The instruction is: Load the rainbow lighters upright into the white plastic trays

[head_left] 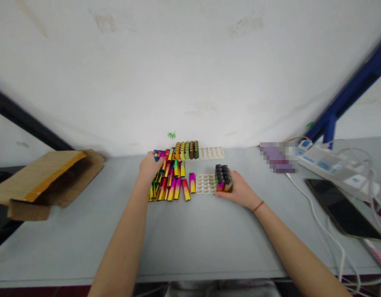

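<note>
Pale, scuffed wall [190, 82] at the back with a small green mark [171, 135], grey tabletop [184, 239] running up to it, dark blue frame [331, 128] on the right. From my end, on the head feed, everything in hand sits mid-tabletop. Loose shiny cylinders [177, 189], metallic pink, red, yellow and some green, lie in a heap left of centre, mostly on their sides, a few at the near right edge lying apart.

My left hand [150, 166] is at the heap's far left corner, touching it; fingers partly hidden, so I can't tell if they've closed on a piece. My right hand [240, 190] is clasped round the right side of a dark-topped block [223, 178] — upright cylinders in two columns, thumb along the near side; how hard it presses, I can't tell. That block stands at the right end of the near white tray [205, 183], whose round cells show to the left. A thin red band [258, 206] circles the right wrist.

Behind, close to the wall: upright gold-to-green cylinders [187, 150] in tight rows, rear white tray [212, 153] just to their right. Far left, an open cardboard box [50, 177]. Far right — white power strip [335, 165], black phone [341, 208], loose white cables [314, 206], plus a purple item [277, 156], pixelated.
</note>
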The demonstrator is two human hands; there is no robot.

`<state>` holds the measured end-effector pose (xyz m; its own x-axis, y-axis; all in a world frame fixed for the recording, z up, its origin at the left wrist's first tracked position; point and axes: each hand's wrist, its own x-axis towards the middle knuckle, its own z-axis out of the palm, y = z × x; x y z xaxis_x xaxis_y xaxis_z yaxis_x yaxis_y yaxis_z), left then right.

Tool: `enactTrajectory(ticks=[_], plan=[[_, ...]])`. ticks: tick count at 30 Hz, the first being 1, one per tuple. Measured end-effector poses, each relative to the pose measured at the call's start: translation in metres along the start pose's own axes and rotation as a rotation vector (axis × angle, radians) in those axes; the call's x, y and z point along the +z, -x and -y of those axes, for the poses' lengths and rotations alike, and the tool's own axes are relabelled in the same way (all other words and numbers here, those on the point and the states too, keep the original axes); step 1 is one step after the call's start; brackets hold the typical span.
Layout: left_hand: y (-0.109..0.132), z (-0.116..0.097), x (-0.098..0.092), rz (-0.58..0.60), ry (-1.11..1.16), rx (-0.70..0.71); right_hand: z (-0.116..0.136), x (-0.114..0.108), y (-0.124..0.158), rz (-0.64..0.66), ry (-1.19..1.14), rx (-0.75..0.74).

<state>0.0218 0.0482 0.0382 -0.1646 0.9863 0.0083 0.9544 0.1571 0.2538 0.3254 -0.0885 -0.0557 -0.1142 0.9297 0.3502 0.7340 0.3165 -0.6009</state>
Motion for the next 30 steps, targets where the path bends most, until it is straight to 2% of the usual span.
enactTrajectory(ticks=[5,8,12,19,23,26,28,30], plan=[[-0.004,0.01,0.007,-0.031,-0.058,-0.009,-0.001,0.0,0.001,0.003,0.002,0.013],[-0.004,0.015,0.011,-0.047,-0.075,0.03,-0.001,0.0,0.001,0.008,-0.003,0.018],[0.0,0.021,0.018,-0.126,-0.077,0.095,0.0,0.0,0.0,0.017,-0.007,0.017],[0.013,0.029,0.033,-0.251,0.027,0.127,0.001,0.0,0.0,0.017,-0.014,0.013],[0.013,0.028,0.039,-0.283,0.085,0.117,0.0,0.0,0.0,0.009,-0.016,0.008],[0.013,0.03,0.034,-0.333,0.122,0.156,-0.002,0.0,0.001,0.01,-0.017,0.014],[0.019,0.036,0.023,-0.354,0.147,0.208,-0.002,0.0,0.001,0.015,-0.019,0.018],[0.032,0.046,0.007,-0.284,0.169,0.269,-0.002,0.0,0.001,0.02,-0.022,0.016]])
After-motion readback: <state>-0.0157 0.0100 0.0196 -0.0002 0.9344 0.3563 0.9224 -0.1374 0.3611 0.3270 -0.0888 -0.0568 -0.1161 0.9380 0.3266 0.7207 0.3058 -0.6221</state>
